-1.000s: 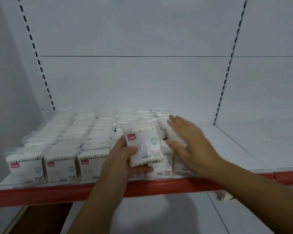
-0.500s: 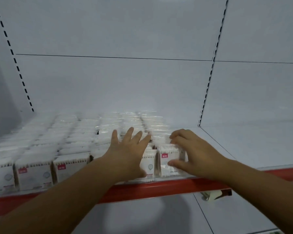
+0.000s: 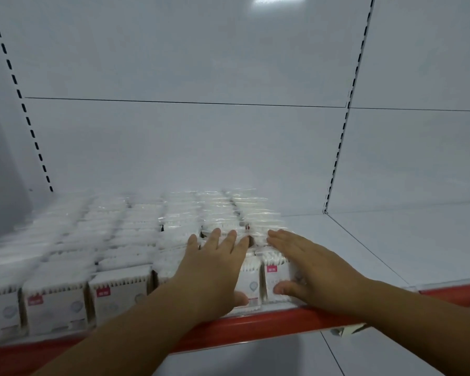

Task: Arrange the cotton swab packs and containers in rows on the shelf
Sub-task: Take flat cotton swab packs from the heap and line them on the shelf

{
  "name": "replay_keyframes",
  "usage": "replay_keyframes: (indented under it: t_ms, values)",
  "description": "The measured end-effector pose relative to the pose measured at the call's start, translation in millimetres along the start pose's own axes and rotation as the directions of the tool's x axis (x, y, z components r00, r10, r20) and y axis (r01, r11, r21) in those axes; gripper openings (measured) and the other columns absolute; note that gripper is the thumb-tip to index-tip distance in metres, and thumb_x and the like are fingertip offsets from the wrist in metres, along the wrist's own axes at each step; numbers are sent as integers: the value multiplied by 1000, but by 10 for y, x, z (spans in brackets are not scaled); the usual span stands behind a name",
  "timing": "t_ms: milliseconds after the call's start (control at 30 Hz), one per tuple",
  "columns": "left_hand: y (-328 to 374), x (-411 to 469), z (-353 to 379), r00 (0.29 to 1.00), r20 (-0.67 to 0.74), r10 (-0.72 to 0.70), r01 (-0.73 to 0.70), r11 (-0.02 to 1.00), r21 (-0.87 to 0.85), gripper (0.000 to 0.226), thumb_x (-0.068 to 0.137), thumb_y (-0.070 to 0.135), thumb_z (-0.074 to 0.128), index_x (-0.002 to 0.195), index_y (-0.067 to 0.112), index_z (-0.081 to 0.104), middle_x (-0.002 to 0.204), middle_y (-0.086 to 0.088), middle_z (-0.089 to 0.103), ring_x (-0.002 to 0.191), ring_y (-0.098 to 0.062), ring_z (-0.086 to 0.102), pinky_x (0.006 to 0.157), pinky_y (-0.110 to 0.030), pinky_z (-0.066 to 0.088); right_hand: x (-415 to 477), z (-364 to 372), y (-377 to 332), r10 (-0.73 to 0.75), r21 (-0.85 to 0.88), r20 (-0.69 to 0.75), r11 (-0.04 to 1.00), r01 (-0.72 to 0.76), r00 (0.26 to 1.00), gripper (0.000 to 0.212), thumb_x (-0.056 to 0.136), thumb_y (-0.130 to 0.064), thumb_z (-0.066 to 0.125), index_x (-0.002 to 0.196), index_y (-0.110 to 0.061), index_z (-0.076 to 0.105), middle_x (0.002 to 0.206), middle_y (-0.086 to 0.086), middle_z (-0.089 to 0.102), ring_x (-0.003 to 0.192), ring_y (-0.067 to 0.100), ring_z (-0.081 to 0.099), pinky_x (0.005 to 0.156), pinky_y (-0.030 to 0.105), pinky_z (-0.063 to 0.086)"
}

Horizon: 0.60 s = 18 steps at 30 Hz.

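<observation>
1. My left hand (image 3: pixel 215 267) lies palm down with fingers straight and spread. It presses on the tops of the cotton swab packs (image 3: pixel 120 291) and grips nothing.
2. My right hand (image 3: pixel 312 270), just beside it, is also flat and open. Its straight fingers rest along the top of the front pack (image 3: pixel 276 279) in the outermost row, and the thumb touches that pack's face.
3. The relation that matters is that this last row sits directly beneath my right hand. Its long axis runs straight away from my fingertips toward the back wall (image 3: pixel 187 147). The right hand is nearer to it, and the left hand covers the neighbouring row.
4. To the right of my right hand the shelf (image 3: pixel 377 245) shows smooth white metal. Its glossy red edge (image 3: pixel 269 328) runs below both wrists.
5. The packs are small upright rectangles in shiny, crinkled clear film. White swab tips line the top, above a pale label with a pink tag. Those far to the left of my left hand are blurred.
6. I judge the film slippery and the packs soft. Squaring this row will need an even push back and toward the left hand.
</observation>
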<state>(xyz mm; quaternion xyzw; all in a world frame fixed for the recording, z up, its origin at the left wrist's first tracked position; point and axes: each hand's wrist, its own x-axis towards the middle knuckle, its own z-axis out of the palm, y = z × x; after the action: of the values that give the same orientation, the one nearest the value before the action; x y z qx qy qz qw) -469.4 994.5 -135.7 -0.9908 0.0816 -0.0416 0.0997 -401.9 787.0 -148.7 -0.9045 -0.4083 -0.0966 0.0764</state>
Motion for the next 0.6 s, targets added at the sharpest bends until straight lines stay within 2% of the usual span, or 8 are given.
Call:
replay_keyframes:
  t_ms: [133,233,300,400,467,533,567,600]
  values:
    - [2,11,6,1000,18,9,-9,1000,0,98,88,64,47,151,23,-16,162,-4,-12,148,-30,-10,117,-59,4,-16,102,2,8,-36,-29,999,-9,1000,84,87,-60,53,149,-38,1,146,-30,-16,128,-19,-24,105,9,0]
    - [-6,24,28,1000,17,12,-12,1000,10,99,88,65,46,150,23,-19,161,-4,-14,148,-30,-11,117,-60,3,-49,130,29,-16,-21,-34,1000,15,999,81,87,-64,47,143,-43,-8,144,-33,-20,132,-18,-23,103,3,-7]
    - [-8,29,42,1000,13,14,-14,1000,18,100,88,66,46,149,24,-20,161,-4,-14,148,-30,-10,116,-60,3,-63,145,26,-26,-7,-59,1000,26,998,81,86,-69,43,145,-43,-6,144,-34,-19,134,-16,-21,101,1,-11]
    - [-12,27,55,1000,3,0,0,1000,-3,101,86,65,49,149,27,-20,162,-1,-13,148,-28,-10,117,-59,1,-62,150,23,-31,47,-58,998,33,998,84,84,-74,39,149,-40,-3,145,-35,-21,134,-16,-22,106,8,-8]
    - [-19,27,55,1000,7,-12,12,1000,-26,101,83,64,51,150,30,-17,162,0,-12,149,-25,-10,117,-57,0,-89,115,15,-58,159,-50,985,65,997,81,85,-73,38,147,-47,-7,148,-36,-22,136,-13,-21,111,17,-4]
    - [-27,29,53,999,27,-25,27,998,-56,102,79,67,49,149,34,-16,162,3,-11,149,-23,-11,118,-56,-2,-139,95,11,-16,375,-169,924,79,985,72,85,-73,37,144,-53,0,152,-35,-13,140,-11,-12,113,17,1]
    - [-31,26,52,999,35,-34,36,996,-76,102,77,73,46,149,36,-17,162,5,-12,148,-21,-12,118,-54,-4,-155,93,16,82,524,-249,850,63,965,68,85,-74,35,143,-54,7,153,-35,-5,141,-11,-4,111,13,5]
    - [-27,19,49,998,36,-48,52,994,-101,102,74,80,40,148,38,-18,161,7,-12,148,-19,-13,118,-53,-5,-159,88,36,222,679,-282,734,30,933,63,86,-74,33,142,-53,14,153,-35,3,141,-11,4,110,11,9]
